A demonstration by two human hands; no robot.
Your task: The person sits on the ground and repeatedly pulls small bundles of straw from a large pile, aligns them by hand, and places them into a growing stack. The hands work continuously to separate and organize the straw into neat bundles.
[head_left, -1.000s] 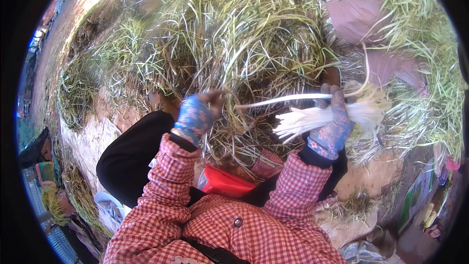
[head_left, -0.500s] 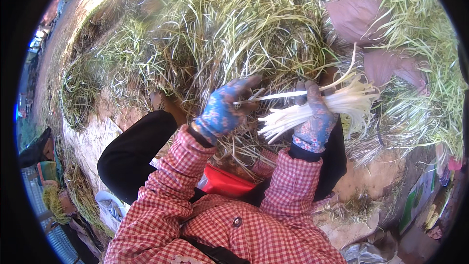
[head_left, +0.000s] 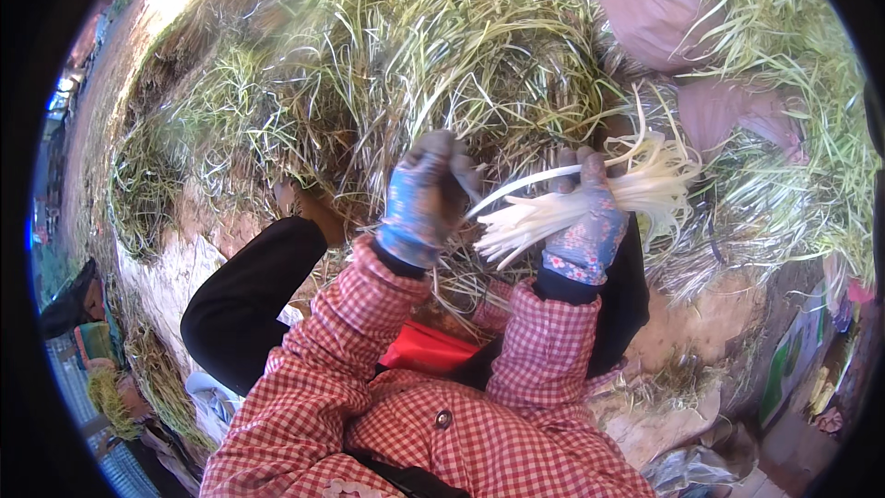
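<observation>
Gripped in my right hand [head_left: 590, 226] is a bundle of white leek-like stalks [head_left: 521, 226], held crosswise. Their pale yellowish leafy ends [head_left: 659, 175] fan out to the right. One single white stalk [head_left: 524, 186] sticks out separately above the bundle, between thumb and fingers, and points left. Close to its left end, my left hand [head_left: 424, 198] has its fingers curled together, partly blurred; a thin strip seems to show at the fingertips, but what it is cannot be made out. Both hands wear blue flowered gloves with darkened grey fingers.
A large heap of green and yellowish stalks [head_left: 489, 55] lies in front of me. Brownish-pink sheets [head_left: 664, 14] and more greens [head_left: 802, 166] are at the right. My black-trousered knee [head_left: 244, 300] is at the left, and something red [head_left: 424, 348] lies between my legs.
My left hand has turned, curled its fingers and risen slightly upright beside the single stalk, which now bends more. My right hand and its bundle have shifted a little left.
</observation>
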